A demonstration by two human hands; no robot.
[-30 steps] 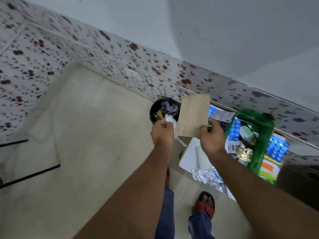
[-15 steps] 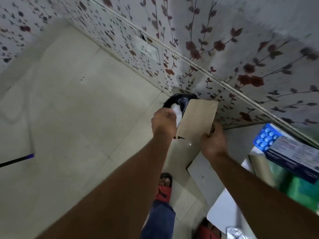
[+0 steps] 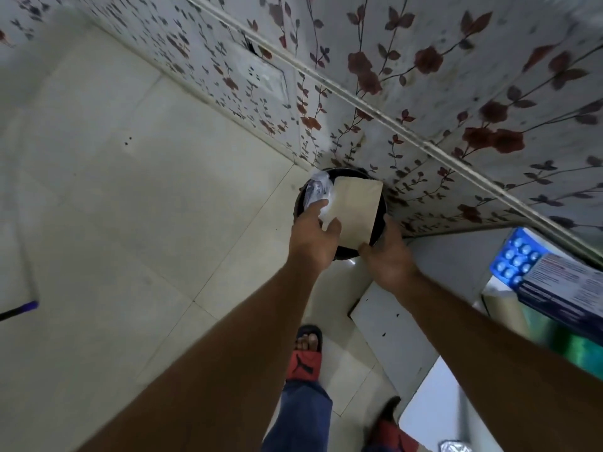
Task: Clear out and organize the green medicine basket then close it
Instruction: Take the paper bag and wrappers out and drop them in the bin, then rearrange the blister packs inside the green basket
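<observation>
Both hands reach over a round black bin (image 3: pixel 346 172) that stands on the floor against the flowered wall. My left hand (image 3: pixel 313 238) pinches a bunch of crumpled clear and white wrappers (image 3: pixel 318 192) between thumb and forefinger, right over the bin's left side. My right hand (image 3: pixel 388 257) grips the lower corner of a flat brown paper envelope (image 3: pixel 355 208), which covers most of the bin's opening. The green medicine basket (image 3: pixel 574 344) shows only as a blurred green patch at the right edge, partly behind my right forearm.
A blue blister pack (image 3: pixel 518 256) and a dark medicine box (image 3: pixel 567 288) lie at the right, above the basket. A white tabletop (image 3: pixel 394 327) juts out below my right arm. My sandalled feet (image 3: pixel 305 353) stand on the pale tiled floor (image 3: pixel 130 223).
The view has swung left and down, so the basket has slid almost out of frame. Both hands have moved forward over the bin, and the left fist has loosened to a fingertip pinch.
</observation>
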